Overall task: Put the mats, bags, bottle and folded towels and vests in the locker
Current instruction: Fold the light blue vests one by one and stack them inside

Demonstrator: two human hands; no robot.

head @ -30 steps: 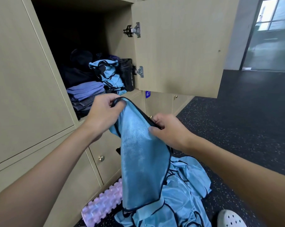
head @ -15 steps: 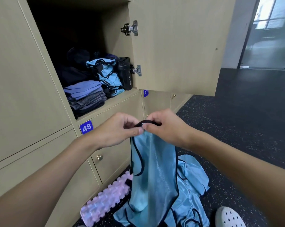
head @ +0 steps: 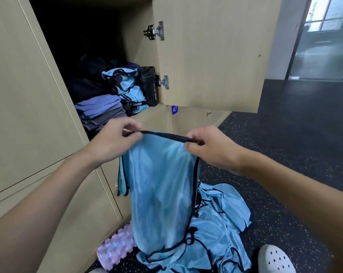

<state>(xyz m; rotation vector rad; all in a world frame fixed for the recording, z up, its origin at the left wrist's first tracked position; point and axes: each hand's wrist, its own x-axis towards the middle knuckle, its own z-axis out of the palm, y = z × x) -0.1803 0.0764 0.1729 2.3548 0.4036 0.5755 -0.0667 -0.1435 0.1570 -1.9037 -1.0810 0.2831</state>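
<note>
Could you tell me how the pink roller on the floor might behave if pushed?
Being cylindrical, the pink foam roller would probably roll, though its ridges may slow it. It looks like foam, so likely light for its size.

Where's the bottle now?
Head view: bottle stands inside the locker at its right wall, next to the folded vests and the lower door hinge.

Count: I have two hands in view, my left hand (head: 115, 142) and my right hand (head: 212, 148), and together they pinch one vest (head: 162, 190).

Floor: one heap of vests (head: 221, 223), pieces not separable; one foam roller (head: 115, 251); one shoe (head: 275, 260).

Locker interior: one bottle (head: 150, 86), one stack of folded towels (head: 101, 111), one bundle of vests (head: 127, 85).

Door: two hinges, upper hinge (head: 155, 31) and lower hinge (head: 163, 82).
</note>
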